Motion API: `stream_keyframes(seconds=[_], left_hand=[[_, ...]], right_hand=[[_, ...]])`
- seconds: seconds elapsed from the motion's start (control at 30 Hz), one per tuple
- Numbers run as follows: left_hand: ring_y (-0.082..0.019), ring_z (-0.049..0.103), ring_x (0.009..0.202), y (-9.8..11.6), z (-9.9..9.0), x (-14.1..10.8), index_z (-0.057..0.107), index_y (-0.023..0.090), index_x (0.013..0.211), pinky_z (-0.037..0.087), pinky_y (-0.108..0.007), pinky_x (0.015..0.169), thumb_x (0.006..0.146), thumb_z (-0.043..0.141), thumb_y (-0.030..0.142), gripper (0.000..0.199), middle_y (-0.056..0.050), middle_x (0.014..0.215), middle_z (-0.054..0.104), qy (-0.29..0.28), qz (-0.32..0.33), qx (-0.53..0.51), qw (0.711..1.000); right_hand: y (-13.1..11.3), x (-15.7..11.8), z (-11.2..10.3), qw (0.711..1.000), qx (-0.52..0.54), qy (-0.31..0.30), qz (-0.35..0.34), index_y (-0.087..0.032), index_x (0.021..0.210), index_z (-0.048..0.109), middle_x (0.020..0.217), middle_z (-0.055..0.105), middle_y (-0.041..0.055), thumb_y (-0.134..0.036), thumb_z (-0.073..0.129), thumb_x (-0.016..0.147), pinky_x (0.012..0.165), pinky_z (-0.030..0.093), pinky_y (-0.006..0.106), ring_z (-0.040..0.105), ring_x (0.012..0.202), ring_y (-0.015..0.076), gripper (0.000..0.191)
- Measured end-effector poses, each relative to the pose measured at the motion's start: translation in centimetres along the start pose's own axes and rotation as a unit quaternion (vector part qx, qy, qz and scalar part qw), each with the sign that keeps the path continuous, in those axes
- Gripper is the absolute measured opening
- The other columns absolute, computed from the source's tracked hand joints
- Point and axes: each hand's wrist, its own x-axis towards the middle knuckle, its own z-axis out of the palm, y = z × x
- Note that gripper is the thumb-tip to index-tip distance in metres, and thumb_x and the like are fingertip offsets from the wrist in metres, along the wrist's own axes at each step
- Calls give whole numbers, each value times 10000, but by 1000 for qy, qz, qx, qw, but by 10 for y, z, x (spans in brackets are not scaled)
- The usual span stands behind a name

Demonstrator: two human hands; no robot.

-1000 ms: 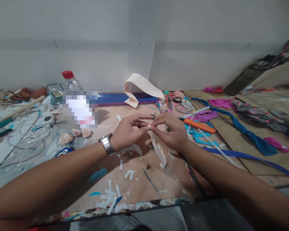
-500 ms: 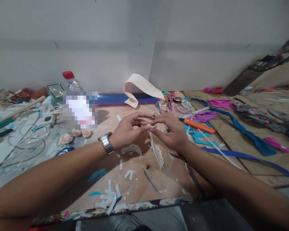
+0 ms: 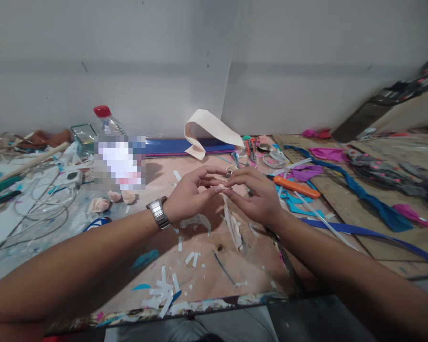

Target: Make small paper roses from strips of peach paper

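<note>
My left hand (image 3: 190, 194), with a metal watch on its wrist, and my right hand (image 3: 258, 197) meet over the middle of the table. Their thumbs and fingertips pinch the upper end of a cream paper strip (image 3: 232, 227), which hangs down between them with a wavy edge. The fingers mostly hide the pinched end. Behind the hands a wider cream strip (image 3: 210, 124) lies looped across a blue flat stack (image 3: 160, 148). To the left rest a few small cream rolled paper flowers (image 3: 99, 205).
An orange-handled cutter (image 3: 296, 186) lies right of my right hand, near a twisted blue strip (image 3: 360, 190). White paper scraps (image 3: 164, 289) are scattered at the table's front. A red-capped bottle (image 3: 109, 121) and a lit, blurred-out screen (image 3: 119, 164) stand at back left.
Both hands keep their pinch on the strip in nearly the same place, with only tiny finger shifts. The whole view has drifted slightly.
</note>
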Motion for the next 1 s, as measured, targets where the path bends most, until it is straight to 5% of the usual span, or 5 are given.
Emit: stream_keyframes(seconds=[0.33, 0.6, 0.77, 1.0], left_hand=[[-217, 701, 1193, 4, 2, -5, 629, 187, 1330, 565, -359, 1031, 998, 597, 253, 340, -125, 1378, 681, -24, 27, 57, 998], [-262, 615, 1342, 2, 5, -5, 577, 206, 1399, 529, -419, 1102, 1001, 603, 294, 408, -139, 1490, 601, -45, 4, -22, 999], [-251, 659, 1279, 3, 6, -4, 552, 193, 1400, 522, -420, 1097, 993, 627, 316, 432, -142, 1365, 688, -53, -44, -89, 994], [-192, 678, 1049, 4, 4, -2, 666, 175, 1197, 538, -299, 855, 896, 752, 315, 343, -109, 1172, 719, 44, -17, 64, 997]], right_hand=[[4, -3, 1, 1000, -16, -14, -4, -263, 1051, 763, 999, 720, 82, -306, 745, 922, 858, 574, 430, 702, 968, 251, 138], [4, -3, 1, 1000, -14, 2, -13, -276, 1080, 769, 1039, 705, 85, -273, 733, 931, 886, 582, 451, 693, 1002, 256, 154], [2, -1, 1, 999, -22, 7, -36, -278, 1074, 756, 1028, 715, 80, -245, 736, 926, 867, 575, 447, 693, 966, 254, 153], [1, -1, 0, 999, -40, -2, -31, -272, 1062, 740, 1017, 718, 79, -264, 713, 944, 856, 563, 442, 689, 941, 256, 121]])
